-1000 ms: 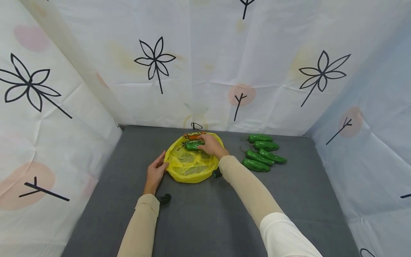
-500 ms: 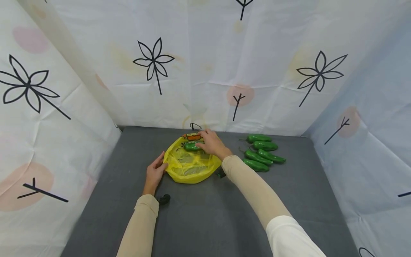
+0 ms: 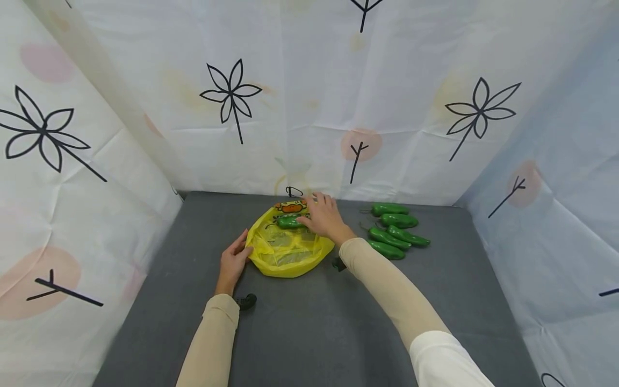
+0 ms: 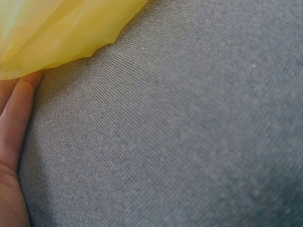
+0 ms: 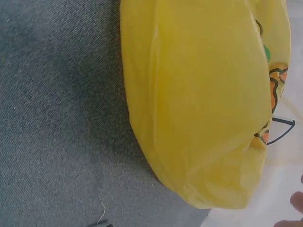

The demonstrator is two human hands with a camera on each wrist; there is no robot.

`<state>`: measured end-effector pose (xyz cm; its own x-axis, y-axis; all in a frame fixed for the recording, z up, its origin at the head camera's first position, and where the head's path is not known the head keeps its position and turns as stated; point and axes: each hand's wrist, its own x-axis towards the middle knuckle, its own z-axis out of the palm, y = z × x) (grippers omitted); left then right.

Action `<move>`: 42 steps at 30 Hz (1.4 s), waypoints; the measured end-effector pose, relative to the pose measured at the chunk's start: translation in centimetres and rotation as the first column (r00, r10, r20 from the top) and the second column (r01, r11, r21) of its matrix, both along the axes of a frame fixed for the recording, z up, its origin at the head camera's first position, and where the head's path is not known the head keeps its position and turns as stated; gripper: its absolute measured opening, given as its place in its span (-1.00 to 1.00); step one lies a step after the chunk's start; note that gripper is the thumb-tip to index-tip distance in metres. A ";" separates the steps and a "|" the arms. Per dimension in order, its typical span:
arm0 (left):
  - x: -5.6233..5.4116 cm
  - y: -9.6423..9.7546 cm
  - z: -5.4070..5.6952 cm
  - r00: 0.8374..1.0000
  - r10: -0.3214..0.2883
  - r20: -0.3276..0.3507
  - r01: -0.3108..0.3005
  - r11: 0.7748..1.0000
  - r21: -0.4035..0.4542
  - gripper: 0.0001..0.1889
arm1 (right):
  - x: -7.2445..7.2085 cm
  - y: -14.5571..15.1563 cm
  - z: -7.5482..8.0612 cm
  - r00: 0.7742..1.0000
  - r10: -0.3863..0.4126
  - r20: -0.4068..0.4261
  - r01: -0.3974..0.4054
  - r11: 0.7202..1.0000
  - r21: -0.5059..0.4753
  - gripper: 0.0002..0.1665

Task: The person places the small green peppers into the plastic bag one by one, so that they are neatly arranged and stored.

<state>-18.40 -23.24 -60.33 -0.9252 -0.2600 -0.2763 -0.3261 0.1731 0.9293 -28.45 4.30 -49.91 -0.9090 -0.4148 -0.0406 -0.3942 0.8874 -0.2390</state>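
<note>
A yellow plastic bag point(image 3: 266, 264) with printed pictures lies with its mouth spread wide on the table. My left hand point(image 3: 234, 262) holds its left rim, the thumb over the edge; in the left wrist view the fingers point(image 4: 16, 123) lie against the bag's outer side. One green pepper point(image 3: 288, 221) is inside, toward the back. My right hand point(image 3: 325, 216) is above the bag's far right rim, fingers extended and thumb close to the pepper's right end. Whether the thumb touches the pepper cannot be seen. In the right wrist view a few blurred fingertips point(image 5: 296, 203) show at the edge.
Several green peppers lie to the right of the bag, among them a front one point(image 3: 388, 250) and a back one point(image 3: 389, 209). Patterned white cloth walls point(image 3: 309, 97) enclose the grey table point(image 3: 309, 333) behind and on both sides.
My right hand has drawn back slightly to the right, its fingers lifting and straightening away from the pepper in the bag. My left hand has stayed on the rim.
</note>
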 end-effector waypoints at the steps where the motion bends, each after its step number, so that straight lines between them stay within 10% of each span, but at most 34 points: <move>1: 0.0 0.0 0.0 1.000 0.001 -0.003 -0.001 1.000 0.001 -0.41 | 0.1 0.1 0.0 1.000 -0.009 -0.002 0.009 1.000 0.002 -0.12; 42: 0.2 -0.3 -0.8 0.999 0.014 -0.050 -0.015 1.000 -0.017 -0.43 | 3.1 4.9 -0.8 0.988 -0.144 -0.051 0.147 0.988 0.051 0.07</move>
